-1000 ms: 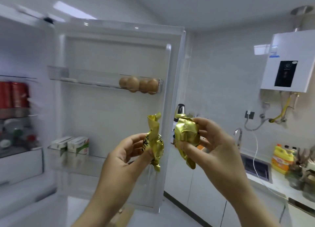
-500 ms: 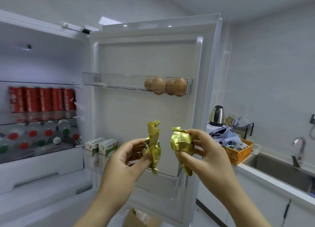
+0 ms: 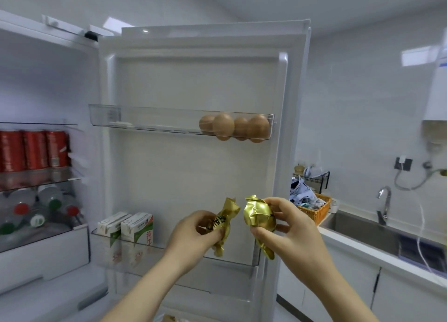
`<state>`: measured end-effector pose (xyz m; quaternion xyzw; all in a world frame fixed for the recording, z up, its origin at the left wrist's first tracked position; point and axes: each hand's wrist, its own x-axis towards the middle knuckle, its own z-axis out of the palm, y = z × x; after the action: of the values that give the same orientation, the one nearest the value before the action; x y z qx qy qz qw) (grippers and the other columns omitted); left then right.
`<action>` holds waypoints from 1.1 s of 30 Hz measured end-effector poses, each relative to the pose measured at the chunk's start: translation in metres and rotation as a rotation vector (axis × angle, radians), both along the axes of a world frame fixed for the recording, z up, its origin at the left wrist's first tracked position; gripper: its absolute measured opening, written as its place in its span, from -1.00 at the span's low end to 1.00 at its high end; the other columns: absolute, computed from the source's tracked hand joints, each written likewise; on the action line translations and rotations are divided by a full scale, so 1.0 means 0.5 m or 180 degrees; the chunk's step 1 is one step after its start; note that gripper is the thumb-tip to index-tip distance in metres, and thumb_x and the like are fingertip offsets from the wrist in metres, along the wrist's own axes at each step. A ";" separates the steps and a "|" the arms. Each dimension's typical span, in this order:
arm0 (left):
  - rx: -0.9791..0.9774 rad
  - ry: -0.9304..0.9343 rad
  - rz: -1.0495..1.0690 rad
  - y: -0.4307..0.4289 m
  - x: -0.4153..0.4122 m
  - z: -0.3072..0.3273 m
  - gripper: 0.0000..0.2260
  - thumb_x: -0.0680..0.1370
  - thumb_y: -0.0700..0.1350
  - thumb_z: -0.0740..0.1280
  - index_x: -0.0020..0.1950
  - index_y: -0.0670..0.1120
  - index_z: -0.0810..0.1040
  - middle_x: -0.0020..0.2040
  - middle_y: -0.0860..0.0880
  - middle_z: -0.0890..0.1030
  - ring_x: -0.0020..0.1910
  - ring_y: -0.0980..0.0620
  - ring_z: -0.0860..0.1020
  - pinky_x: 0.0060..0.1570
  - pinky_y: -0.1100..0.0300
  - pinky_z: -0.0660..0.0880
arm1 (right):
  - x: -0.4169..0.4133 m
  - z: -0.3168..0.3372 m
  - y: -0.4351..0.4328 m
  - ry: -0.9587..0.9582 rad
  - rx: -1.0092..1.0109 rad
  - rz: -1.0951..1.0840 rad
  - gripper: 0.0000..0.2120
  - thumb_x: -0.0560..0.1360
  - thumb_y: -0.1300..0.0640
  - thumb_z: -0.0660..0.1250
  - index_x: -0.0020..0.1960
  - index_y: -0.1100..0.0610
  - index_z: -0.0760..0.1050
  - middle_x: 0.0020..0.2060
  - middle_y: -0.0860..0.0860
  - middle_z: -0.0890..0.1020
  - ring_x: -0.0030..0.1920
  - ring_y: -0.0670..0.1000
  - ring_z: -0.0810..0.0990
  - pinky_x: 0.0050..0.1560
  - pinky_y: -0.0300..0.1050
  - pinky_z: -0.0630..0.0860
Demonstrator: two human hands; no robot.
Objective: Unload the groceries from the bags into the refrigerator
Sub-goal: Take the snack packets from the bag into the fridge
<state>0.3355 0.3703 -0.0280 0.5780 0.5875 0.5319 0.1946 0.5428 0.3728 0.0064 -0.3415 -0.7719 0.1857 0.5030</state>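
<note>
Two gold foil packets show in the head view, held before the open refrigerator door (image 3: 193, 80). The left hand (image 3: 193, 232) pinches the left packet (image 3: 223, 221) between thumb and curled fingers, and the right hand (image 3: 290, 229) grips the right packet (image 3: 258, 215) likewise. Both packets stand roughly upright, twisted ends up and down. The lower door shelf (image 3: 167, 248) lies just beyond and below them, though depth is hard to judge.

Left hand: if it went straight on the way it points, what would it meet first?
Likely the lower door bin, right of the milk cartons: the left hand and its gold-wrapped packet point that way. Depth is unclear; it might clear the rim and reach the door liner instead.
</note>
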 end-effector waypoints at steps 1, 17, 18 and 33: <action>-0.0110 0.0112 -0.0040 0.016 -0.003 -0.006 -0.82 0.40 -0.15 0.47 -0.04 0.02 0.62 -0.19 0.05 0.67 -0.27 0.18 0.62 -0.17 0.21 0.56 | -0.002 -0.004 0.001 -0.0026 -0.0036 -0.0034 -0.67 0.37 0.16 0.51 0.03 -0.15 0.53 -0.07 -0.34 0.61 0.02 -0.25 0.57 -0.01 -0.38 0.51; -0.1647 0.1726 0.0316 0.136 0.000 -0.049 -0.81 0.36 0.05 0.33 -0.13 -0.03 0.55 -0.20 0.02 0.60 -0.18 -0.02 0.57 -0.37 0.26 0.35 | -0.065 -0.066 0.105 -0.0807 -0.0467 -0.0711 -0.72 0.33 0.13 0.47 -0.01 -0.07 0.50 -0.15 -0.18 0.59 -0.08 -0.20 0.54 -0.08 -0.17 0.56; -0.1633 0.1773 0.0366 0.139 0.003 -0.050 -0.82 0.37 0.05 0.31 -0.15 -0.03 0.54 -0.23 0.02 0.58 -0.22 -0.02 0.55 -0.40 0.27 0.30 | -0.068 -0.070 0.113 -0.0877 -0.0446 -0.0752 -0.73 0.33 0.11 0.46 0.00 -0.03 0.51 -0.15 -0.17 0.59 -0.09 -0.17 0.55 -0.08 -0.15 0.56; -0.1984 0.1910 0.0599 0.159 0.010 -0.055 -0.79 0.37 0.04 0.34 -0.05 -0.01 0.48 -0.12 0.02 0.54 -0.12 -0.01 0.53 -0.25 0.26 0.38 | -0.109 -0.133 0.135 -0.1521 -0.0308 -0.1556 -0.62 0.40 -0.12 0.36 0.21 -0.14 0.48 0.04 -0.15 0.56 0.11 -0.06 0.50 -0.02 -0.15 0.44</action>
<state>0.3405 0.4499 -0.0553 0.5645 0.8004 0.1533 0.1312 0.4882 0.4401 -0.0599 -0.5736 -0.7536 0.0108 0.3209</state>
